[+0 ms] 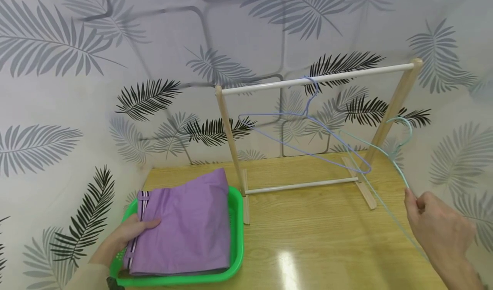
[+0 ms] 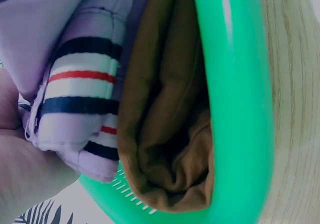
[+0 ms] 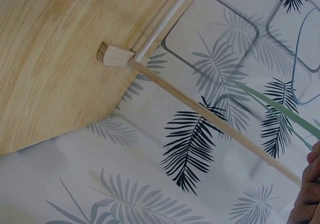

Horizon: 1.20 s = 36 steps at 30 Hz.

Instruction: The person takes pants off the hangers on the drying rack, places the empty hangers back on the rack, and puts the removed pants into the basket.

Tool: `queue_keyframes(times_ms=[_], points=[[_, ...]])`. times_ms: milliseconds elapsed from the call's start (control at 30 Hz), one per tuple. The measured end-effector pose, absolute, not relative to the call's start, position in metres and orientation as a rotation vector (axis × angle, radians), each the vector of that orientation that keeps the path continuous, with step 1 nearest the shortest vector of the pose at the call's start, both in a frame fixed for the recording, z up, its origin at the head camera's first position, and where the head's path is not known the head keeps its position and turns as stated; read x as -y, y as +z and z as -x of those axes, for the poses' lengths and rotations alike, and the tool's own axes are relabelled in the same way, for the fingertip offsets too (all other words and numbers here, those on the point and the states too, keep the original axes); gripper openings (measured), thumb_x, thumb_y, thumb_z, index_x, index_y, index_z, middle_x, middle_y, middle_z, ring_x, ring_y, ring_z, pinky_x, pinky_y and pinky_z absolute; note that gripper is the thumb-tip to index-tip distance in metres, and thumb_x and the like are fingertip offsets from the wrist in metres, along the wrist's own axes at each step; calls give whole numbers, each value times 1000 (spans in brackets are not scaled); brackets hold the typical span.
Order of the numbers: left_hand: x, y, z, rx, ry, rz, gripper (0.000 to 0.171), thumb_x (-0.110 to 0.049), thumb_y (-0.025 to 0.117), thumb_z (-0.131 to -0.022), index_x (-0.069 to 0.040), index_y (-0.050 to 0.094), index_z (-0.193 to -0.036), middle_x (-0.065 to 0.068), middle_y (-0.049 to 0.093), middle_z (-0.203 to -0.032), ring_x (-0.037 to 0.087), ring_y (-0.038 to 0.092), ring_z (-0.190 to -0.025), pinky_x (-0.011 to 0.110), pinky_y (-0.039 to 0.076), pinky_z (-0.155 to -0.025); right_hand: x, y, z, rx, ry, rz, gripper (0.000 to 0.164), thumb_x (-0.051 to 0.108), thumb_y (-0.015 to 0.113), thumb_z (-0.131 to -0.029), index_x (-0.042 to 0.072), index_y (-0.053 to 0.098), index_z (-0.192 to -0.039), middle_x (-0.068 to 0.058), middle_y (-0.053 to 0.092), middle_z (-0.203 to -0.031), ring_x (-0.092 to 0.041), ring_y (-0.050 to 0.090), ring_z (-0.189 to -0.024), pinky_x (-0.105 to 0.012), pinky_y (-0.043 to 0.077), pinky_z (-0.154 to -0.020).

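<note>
My left hand (image 1: 132, 230) grips the belt-looped waistband edge of folded purple trousers (image 1: 185, 230), its thumb lying on top. They overlap the green basket (image 1: 239, 234) at the lower left. In the left wrist view, a striped band (image 2: 82, 84) in white, navy and red shows along the waistband, and a folded brown garment (image 2: 165, 99) sits beside it against the basket wall. On the right, my right hand (image 1: 441, 226) holds a mint-green hanger (image 1: 400, 170) by its shoulder arm, with the hook upward. In the right wrist view that hanger (image 3: 285, 111) reaches out from the fingers.
Behind the hands stands a small wooden rack with a white top rail (image 1: 269, 85). A lilac hanger (image 1: 327, 129) hangs from it. Rack and basket stand on a wood-grain table (image 1: 308, 226) set against a leaf-patterned wall (image 1: 161, 46).
</note>
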<state>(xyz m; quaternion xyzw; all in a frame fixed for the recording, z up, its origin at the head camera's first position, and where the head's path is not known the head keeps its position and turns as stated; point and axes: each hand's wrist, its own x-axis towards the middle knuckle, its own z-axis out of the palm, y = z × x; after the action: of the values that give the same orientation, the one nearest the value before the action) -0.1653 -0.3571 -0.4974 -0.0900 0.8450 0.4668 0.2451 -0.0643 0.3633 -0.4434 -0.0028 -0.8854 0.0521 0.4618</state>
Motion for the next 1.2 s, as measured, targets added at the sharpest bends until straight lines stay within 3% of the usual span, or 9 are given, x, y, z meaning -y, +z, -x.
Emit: queue_keyframes(times_ms=[167,400,533,700,933,1200], points=[[356,-497,164,-2336,1244,291,50,-38,69,-101,6,55,-121,8,72,-96,17,72,-84,34,61,-76,-362,-444,65,2168,144,29,74,47,41,-106,-9,57,-60,-11,38,-35,0,9,-34,-19,6,-34],[357,-487,164,-2456,1123,295,80,-43,70,-100,15,39,-145,25,71,-114,25,73,-95,41,61,-82,-360,-440,66,2164,158,29,74,47,42,-106,-9,58,-61,-10,38,-35,1,9,-35,-19,6,-34],[359,-475,165,-2593,976,215,86,-42,65,-103,19,30,-153,38,63,-129,36,71,-107,48,61,-90,-360,-438,67,2172,146,19,74,47,40,-106,-9,57,-60,-9,36,-35,-1,9,-35,-20,7,-33],[356,-454,166,-2697,829,123,90,-45,59,-105,26,25,-149,49,50,-138,55,64,-118,57,60,-93,-360,-438,67,2171,160,25,75,48,40,-106,-9,58,-60,-9,38,-35,1,9,-36,-20,7,-33],[347,-436,166,-2799,607,31,97,-54,57,-104,23,24,-153,50,38,-151,65,46,-137,69,48,-107,-362,-438,67,2188,136,7,75,47,39,-106,-10,58,-62,-10,39,-35,0,9,-34,-21,8,-33],[318,-428,166,-2900,617,-84,89,-52,62,-102,16,36,-153,44,47,-150,63,47,-137,70,47,-107,-361,-439,66,2161,164,39,75,49,41,-106,-9,58,-62,-14,43,-36,0,10,-34,-20,5,-34]])
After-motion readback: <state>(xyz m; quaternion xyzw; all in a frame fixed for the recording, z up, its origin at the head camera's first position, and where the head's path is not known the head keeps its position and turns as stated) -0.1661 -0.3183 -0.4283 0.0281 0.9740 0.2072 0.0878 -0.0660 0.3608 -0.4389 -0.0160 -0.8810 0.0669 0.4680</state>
